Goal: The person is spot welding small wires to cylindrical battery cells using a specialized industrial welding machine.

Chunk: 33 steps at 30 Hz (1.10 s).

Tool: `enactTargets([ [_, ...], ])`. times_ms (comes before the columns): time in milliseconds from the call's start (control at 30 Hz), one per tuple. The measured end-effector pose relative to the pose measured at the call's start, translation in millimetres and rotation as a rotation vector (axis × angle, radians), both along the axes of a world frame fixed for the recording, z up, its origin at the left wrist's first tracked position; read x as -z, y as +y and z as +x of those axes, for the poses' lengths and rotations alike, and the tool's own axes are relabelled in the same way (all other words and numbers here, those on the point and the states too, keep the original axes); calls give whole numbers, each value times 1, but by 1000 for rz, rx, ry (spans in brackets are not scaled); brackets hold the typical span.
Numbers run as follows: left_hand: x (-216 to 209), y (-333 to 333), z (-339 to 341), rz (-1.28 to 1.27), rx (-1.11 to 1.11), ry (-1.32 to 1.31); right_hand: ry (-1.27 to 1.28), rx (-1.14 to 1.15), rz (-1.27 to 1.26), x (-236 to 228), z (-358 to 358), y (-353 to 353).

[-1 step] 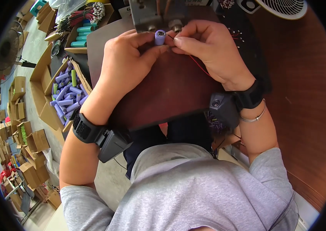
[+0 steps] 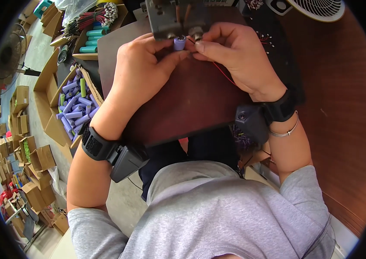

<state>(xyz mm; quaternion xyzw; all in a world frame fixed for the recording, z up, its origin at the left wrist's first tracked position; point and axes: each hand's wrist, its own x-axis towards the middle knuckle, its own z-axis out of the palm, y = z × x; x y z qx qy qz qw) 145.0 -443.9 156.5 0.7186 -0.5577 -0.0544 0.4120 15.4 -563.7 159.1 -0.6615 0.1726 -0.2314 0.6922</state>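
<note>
Between the thumb and fingers of my left hand (image 2: 142, 64) stands a purple cylindrical battery cell (image 2: 179, 45), upright under a grey metal machine head (image 2: 165, 21). Two copper-coloured rods (image 2: 187, 13) show on that head, and its lower edge partly hides the cell's top end. My right hand (image 2: 241, 56) is closed in a pinch beside the cell, on a thin lead wire. From this hand a red wire (image 2: 223, 72) trails down to the right; a dark wire end (image 2: 190, 40) reaches toward the cell's top. The exact contact there is too small to tell.
A brown work board (image 2: 178, 103) lies under my hands. To the left stands a cardboard box (image 2: 50, 101) of purple and a few green cells. Behind it, another box (image 2: 85, 56) holds teal cells and bundled wires (image 2: 101, 19). A white fan (image 2: 317, 8) is at the far right.
The machine head has come down slightly and now covers more of the cell's top. Both hands, the cell and the red wire have stayed in place.
</note>
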Motion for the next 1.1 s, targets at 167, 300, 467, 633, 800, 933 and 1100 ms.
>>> enactTargets([
  [167,-3,0,2,10,15,29,-9,-15,-12,-4,1,1],
  [300,-4,0,0,-5,11,-10,-26,-22,-6,-1,-1,-1],
  [467,0,-1,1,29,50,103,-20,59,-7,-4,-5,0],
  [633,-2,10,6,46,89,190,-51,359,-391,-26,-37,22],
  [800,-12,30,-2,135,81,302,20,235,-1034,-13,-67,46],
  [933,-28,39,-20,144,88,648,116,239,-1372,-11,-64,56],
  [1100,-31,56,-18,116,154,984,277,287,-1451,-5,-59,62],
])
